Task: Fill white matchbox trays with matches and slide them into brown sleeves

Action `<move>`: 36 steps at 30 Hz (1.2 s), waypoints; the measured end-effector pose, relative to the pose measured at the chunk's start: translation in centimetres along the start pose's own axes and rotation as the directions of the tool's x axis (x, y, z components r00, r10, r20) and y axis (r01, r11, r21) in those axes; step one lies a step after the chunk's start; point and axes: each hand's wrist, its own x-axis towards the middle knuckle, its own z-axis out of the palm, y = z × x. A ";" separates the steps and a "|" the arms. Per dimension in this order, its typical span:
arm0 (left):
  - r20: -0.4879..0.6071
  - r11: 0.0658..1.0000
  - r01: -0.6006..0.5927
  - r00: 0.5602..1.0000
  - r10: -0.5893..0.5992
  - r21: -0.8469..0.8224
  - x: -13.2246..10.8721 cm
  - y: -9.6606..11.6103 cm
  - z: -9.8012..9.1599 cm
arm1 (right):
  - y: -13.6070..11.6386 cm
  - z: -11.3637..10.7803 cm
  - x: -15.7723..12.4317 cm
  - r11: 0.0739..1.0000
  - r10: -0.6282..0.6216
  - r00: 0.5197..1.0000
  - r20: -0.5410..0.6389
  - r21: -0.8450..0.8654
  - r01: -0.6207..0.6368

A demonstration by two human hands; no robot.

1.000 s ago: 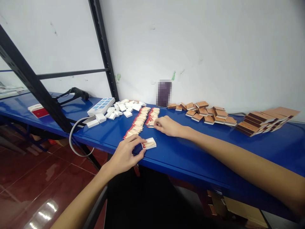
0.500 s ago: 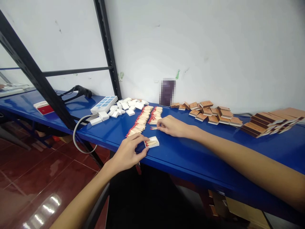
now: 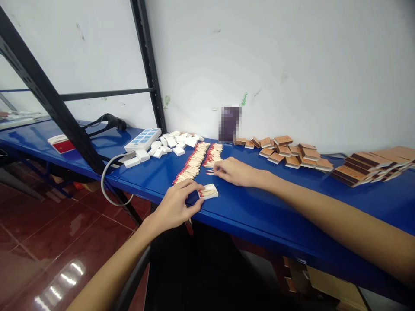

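The left hand point(image 3: 177, 203) clamps thumb and fingers on the left end of the match tray point(image 3: 212, 187), near the blue table's point(image 3: 253, 207) front edge. Excess squeeze could buckle the thin walls; a leftward tug could spill the contents. Beyond it stands the long row point(image 3: 192, 164) of matches; a knuckle brush could scatter it. To the right, at the near end of the short row point(image 3: 213, 155), the right hand point(image 3: 231, 171) has its fingertips together on the tails of loose matches point(image 3: 210, 172); an uneven pinch could skew or drop them.

Counts, left to right: power strip point(image 3: 143, 140), one; white trays point(image 3: 171, 142), over a dozen, overlapping; match tray, one; match rows, two; loose matches, two or three; brown boxes point(image 3: 284, 151), over a dozen; box stack point(image 3: 366, 166), one.
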 end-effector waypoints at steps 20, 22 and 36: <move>0.009 1.000 -0.002 1.000 0.002 -0.014 0.0 -0.1 0.0 | -4.0 -3.5 -1.7 0.980 -0.158 0.980 0.120 0.141 0.141; 0.013 1.000 -0.014 1.000 0.015 -0.023 0.0 -0.1 0.0 | -3.0 -3.4 -1.4 0.994 -0.092 0.994 0.056 0.056 0.089; 0.002 0.999 -0.014 1.000 0.014 -0.038 0.0 -0.1 0.1 | 0.6 0.0 0.2 0.991 0.102 0.995 0.015 -0.085 -0.101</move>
